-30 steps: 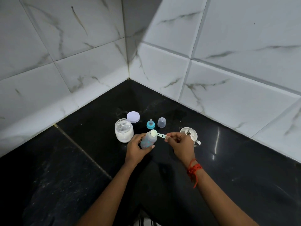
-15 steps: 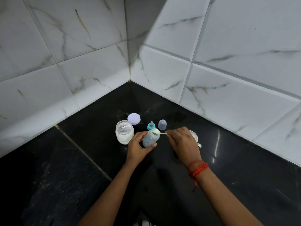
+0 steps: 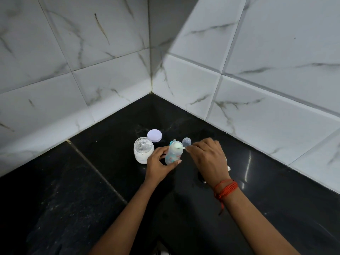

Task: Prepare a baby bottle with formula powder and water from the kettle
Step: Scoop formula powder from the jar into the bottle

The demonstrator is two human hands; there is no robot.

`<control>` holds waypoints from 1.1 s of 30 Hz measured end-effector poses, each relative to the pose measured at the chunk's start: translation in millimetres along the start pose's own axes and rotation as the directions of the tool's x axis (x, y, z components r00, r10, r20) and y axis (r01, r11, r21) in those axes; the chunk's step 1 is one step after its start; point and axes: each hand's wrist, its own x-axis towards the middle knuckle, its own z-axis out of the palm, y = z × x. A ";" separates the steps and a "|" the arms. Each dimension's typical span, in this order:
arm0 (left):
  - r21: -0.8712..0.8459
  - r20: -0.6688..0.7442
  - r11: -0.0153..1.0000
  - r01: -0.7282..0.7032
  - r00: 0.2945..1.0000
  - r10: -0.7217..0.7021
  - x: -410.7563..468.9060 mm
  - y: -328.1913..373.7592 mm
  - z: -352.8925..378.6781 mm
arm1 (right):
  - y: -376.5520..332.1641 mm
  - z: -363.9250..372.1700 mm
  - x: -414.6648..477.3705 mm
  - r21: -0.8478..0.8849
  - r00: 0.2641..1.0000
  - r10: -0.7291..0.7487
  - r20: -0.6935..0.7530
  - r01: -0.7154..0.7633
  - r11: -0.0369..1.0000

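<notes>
bottle [image 3: 172, 155]: upright on worktop [image 3: 92, 181], mouth up, gripped by left hand [image 3: 159, 163]
scoop [image 3: 179, 147]: over mouth, handle rightward, pinched by right hand [image 3: 207, 159]
nearer: both hands

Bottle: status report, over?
Left hand grips bottle. Right hand pinches scoop at bottle mouth. Open powder jar beside left hand; nothing blocking.

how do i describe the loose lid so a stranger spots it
Go to the black counter in the corner of the tiled walls. Just behind the open jar of white powder lies the lid. It is the only flat, pale lilac disc; the clear cap nearby is domed.
</notes>
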 end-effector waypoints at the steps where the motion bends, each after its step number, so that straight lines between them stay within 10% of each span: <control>1: -0.005 -0.005 1.000 -0.003 1.000 0.003 0.5 0.7 0.0 | -0.7 -1.3 2.8 0.009 1.000 0.018 -0.018 -0.018 1.000; 33: 0.036 -0.002 0.999 0.016 1.000 -0.016 10.0 -17.9 1.6 | 5.1 11.2 18.2 0.067 0.986 0.139 0.088 -0.145 0.987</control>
